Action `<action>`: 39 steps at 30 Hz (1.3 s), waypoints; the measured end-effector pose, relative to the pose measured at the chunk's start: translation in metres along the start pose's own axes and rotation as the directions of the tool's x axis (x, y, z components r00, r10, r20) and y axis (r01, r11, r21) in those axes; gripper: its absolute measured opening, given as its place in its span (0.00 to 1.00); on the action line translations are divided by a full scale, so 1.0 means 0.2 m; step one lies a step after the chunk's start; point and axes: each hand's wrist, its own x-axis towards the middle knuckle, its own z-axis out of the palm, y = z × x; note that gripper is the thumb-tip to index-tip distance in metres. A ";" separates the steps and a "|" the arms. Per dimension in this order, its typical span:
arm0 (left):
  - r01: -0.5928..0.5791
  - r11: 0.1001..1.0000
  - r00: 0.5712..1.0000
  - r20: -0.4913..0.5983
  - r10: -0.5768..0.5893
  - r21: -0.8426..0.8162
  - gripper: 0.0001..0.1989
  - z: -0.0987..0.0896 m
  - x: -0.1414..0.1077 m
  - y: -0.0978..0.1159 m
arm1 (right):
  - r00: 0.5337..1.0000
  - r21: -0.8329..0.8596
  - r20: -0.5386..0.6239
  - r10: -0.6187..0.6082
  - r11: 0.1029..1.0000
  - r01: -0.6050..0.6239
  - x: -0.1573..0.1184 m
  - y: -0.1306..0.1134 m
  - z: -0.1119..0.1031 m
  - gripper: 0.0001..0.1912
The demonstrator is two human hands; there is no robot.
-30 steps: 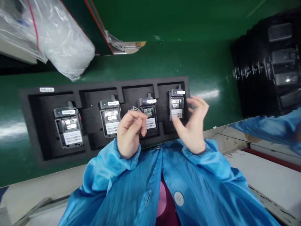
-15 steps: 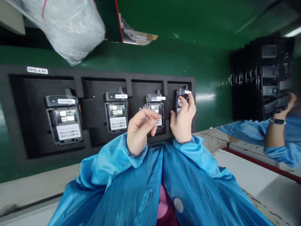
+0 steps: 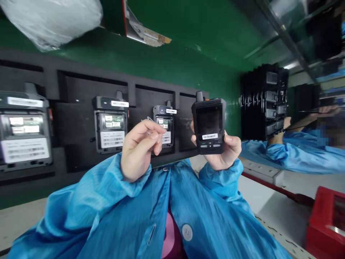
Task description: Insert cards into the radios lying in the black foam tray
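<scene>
Three open-backed handsets are lying in the pockets of a black foam tray [image 3: 81,72], which is resting on a glossy green surface [image 3: 188,54]: one at the far left [image 3: 24,133], one in the middle [image 3: 111,124] and one [image 3: 164,126] just behind the left hand's fingers. Each is showing white barcode labels and a stubby antenna, and the pocket at the tray's right end is sitting bare. A fourth handset [image 3: 208,126] is being held upright by the right hand [image 3: 225,151], whose fingers are wrapping its back and sides while its dark matte screen, label strip and buttons are facing the camera, in front of the tray. The left hand [image 3: 138,149] is pinching a thin, pale wire loop [image 3: 148,120] between thumb and fingertips, fingers curled narrow. One crinkled clear plastic bag [image 3: 51,18] is hanging at the upper left. A stack of black trays [image 3: 262,100] is standing at the right, beside another person's blue sleeve [image 3: 291,151]. One red bin [image 3: 326,219] is sitting at the lower right.
</scene>
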 end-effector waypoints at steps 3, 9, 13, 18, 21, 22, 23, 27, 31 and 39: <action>-0.020 1.000 1.000 -0.012 0.020 0.009 0.06 0.00 0.00 -0.01 | 0.997 -0.083 0.075 0.017 0.997 -0.011 0.00 0.00 0.02 0.41; -0.017 0.999 0.999 -0.039 0.018 0.038 0.07 0.00 0.00 -0.01 | 0.993 -0.354 0.117 0.013 0.935 0.029 0.00 0.00 0.03 0.38; -0.004 0.999 0.999 -0.046 0.006 0.050 0.07 0.01 0.00 -0.01 | 0.995 -0.392 0.094 0.025 0.920 0.014 0.00 0.00 0.03 0.38; -0.014 0.999 0.999 -0.044 0.016 0.046 0.06 0.01 0.00 -0.01 | 0.998 -0.356 0.063 -0.006 0.934 0.028 -0.01 -0.01 0.02 0.38; -0.015 0.999 0.999 -0.034 0.016 0.042 0.06 0.00 0.00 -0.01 | 0.991 -0.478 0.066 -0.112 0.869 0.130 0.00 0.01 0.03 0.35; -0.014 0.999 0.999 -0.031 0.015 0.042 0.06 0.00 0.00 -0.01 | 0.984 -0.554 0.068 -0.164 0.814 0.174 0.00 0.02 0.03 0.34; -0.011 0.999 1.000 -0.026 0.012 0.043 0.06 0.00 0.00 -0.01 | 0.973 -0.634 0.062 -0.223 0.744 0.210 0.01 0.04 0.03 0.33; -0.012 1.000 1.000 -0.006 0.012 0.023 0.05 0.00 0.00 -0.01 | 0.872 -0.896 0.011 -0.490 0.382 0.226 0.06 0.18 0.02 0.31; 0.024 1.000 0.999 0.020 -0.024 0.011 0.10 0.00 -0.01 0.00 | 0.828 -0.994 0.029 -0.560 0.075 0.085 0.09 0.31 0.02 0.32; 0.262 0.958 0.937 0.268 -0.224 -0.114 0.19 0.04 -0.02 0.05 | 0.799 -0.961 0.107 -0.592 0.146 0.236 0.02 0.23 0.08 0.26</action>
